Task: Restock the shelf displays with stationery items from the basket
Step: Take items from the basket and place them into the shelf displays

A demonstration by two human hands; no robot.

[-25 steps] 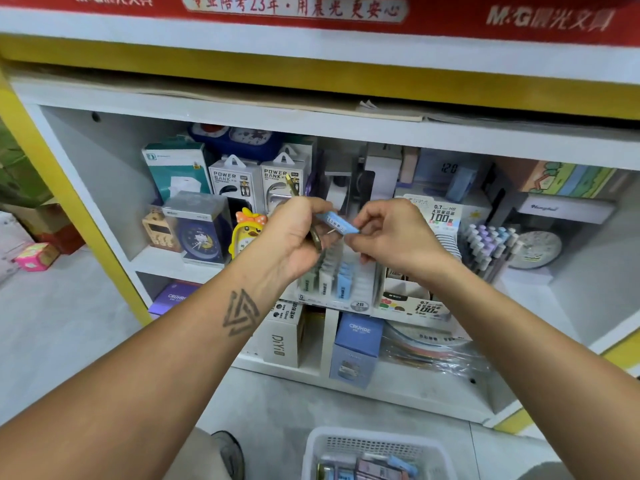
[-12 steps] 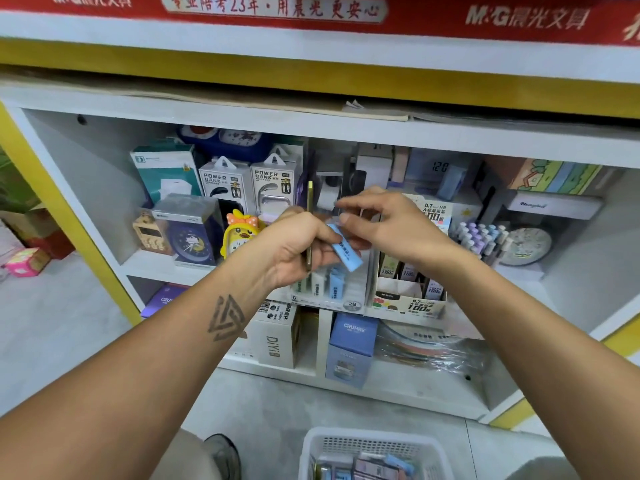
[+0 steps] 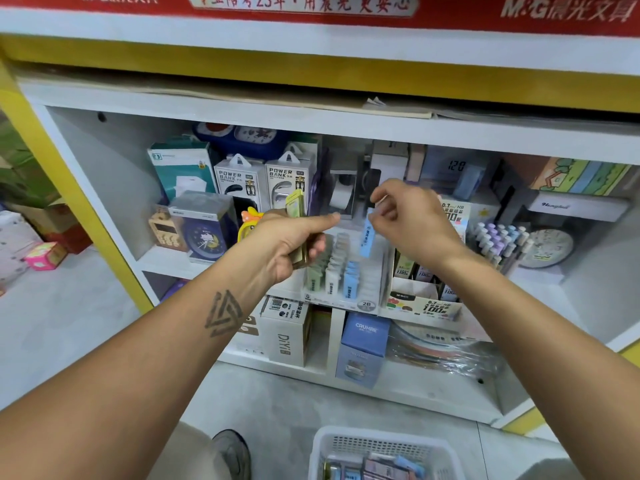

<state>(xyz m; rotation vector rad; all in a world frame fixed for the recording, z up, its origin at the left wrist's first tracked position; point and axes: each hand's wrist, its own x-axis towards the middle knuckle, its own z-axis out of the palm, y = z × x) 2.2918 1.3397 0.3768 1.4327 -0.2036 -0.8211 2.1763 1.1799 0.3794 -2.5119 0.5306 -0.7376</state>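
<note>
Several packs remain in the basket (image 3: pixel 382 441) at 6 o'clock, while the right hand (image 3: pixel 408 216) pinches a blue lead case (image 3: pixel 366 235) above the display tray (image 3: pixel 346 299) and the left hand (image 3: pixel 294 242) grips green cases (image 3: pixel 296 202).

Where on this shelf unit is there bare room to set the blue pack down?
Bare shelf board left of the clock boxes, and the empty rightmost slots of the tiered lead display beside its blue row. Crowded: the back row of power bank boxes and the pen holder on the right.
</note>
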